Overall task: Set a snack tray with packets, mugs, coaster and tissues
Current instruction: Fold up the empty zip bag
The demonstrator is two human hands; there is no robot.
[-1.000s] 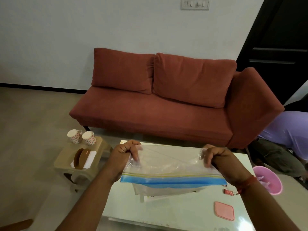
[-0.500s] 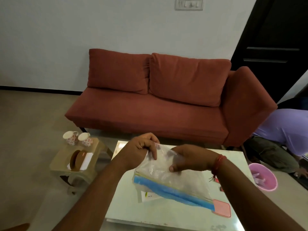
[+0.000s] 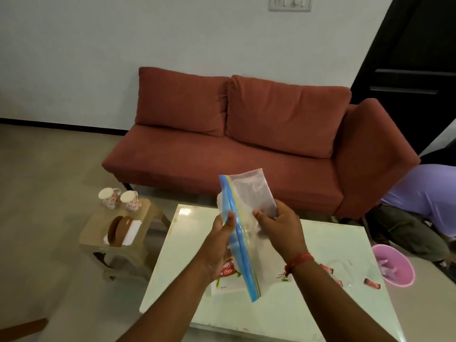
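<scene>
While two floral mugs (image 3: 120, 198) stand on the stool (image 3: 118, 240), the left hand (image 3: 217, 245) and right hand (image 3: 278, 225) grip one upended zip-lock bag (image 3: 246, 206).

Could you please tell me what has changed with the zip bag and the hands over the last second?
The zip bag, stretched flat and wide a second ago, has been turned on end, blue zip strip running up and down. Left hand and right hand have come close together, both still gripping it. The mugs and pink bin stayed put.
</scene>
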